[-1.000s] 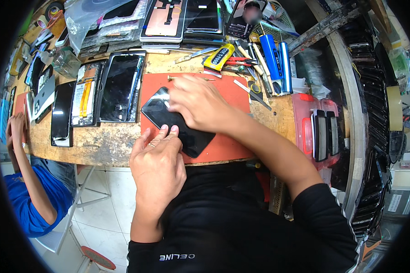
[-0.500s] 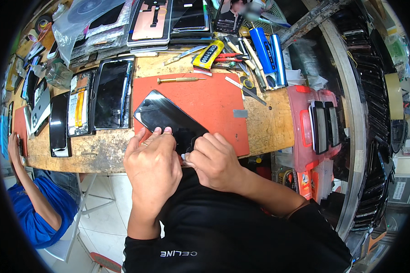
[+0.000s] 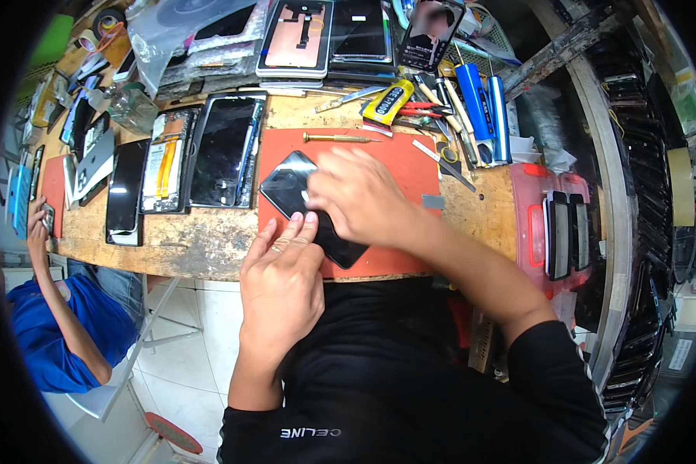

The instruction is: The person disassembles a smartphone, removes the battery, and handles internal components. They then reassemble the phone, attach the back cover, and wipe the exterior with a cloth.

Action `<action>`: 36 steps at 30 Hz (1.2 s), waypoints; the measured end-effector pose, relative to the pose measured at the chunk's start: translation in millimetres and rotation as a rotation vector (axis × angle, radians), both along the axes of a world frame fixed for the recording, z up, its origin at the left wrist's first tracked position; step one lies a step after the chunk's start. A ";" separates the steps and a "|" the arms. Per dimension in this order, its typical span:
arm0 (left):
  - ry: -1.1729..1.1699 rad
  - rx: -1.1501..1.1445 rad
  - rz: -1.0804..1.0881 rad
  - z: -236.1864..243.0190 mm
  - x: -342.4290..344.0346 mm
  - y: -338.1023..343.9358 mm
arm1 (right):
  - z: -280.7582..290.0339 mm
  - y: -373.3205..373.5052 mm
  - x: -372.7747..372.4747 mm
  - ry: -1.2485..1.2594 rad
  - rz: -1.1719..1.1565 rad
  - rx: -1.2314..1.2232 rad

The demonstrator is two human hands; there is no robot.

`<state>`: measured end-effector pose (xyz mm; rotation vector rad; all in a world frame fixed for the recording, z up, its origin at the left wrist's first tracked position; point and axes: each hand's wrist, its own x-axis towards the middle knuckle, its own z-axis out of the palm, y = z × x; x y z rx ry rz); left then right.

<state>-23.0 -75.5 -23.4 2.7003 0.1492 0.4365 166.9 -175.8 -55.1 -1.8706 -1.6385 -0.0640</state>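
Observation:
A glossy black smartphone [image 3: 340, 243] lies at a slant on an orange-red mat [image 3: 406, 182]. My left hand [image 3: 284, 282] reaches up from below, its fingers stretched out and the fingertips resting on the phone's near left edge. Above the phone's middle is my right hand [image 3: 359, 197], its fingers closed and smeared by motion. A small white piece [image 3: 308, 199] shows at those fingers, pressed to the glass; its kind is too blurred to tell. The right hand hides part of the phone's upper right side. A thin gold screwdriver [image 3: 336, 138] lies behind the phone.
Left of the mat lie a disassembled phone [image 3: 166, 166] and a dark tablet-like screen [image 3: 226, 155]. Behind stand a yellow glue tube [image 3: 388, 102], blue screwdrivers [image 3: 474, 100] and tweezers. A red-clear case [image 3: 530, 224] is at right. A co-worker's hand [image 3: 37, 220] is far left.
My right hand has moved up and away along the phone from its near end. My left fingers still rest at its edge. The whole view has shifted, with the bench appearing further right.

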 end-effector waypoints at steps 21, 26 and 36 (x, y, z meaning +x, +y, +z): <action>-0.484 -0.035 0.317 -54.0 -5.2 34.2 | 12.6 -40.8 -8.5 -0.046 0.133 -0.105; -0.547 -0.023 0.353 -55.1 -7.8 31.1 | -2.9 53.3 14.3 -0.065 0.157 0.101; -0.545 -0.047 0.415 -60.1 -7.5 34.7 | 10.0 -16.5 -10.7 -0.081 0.200 -0.060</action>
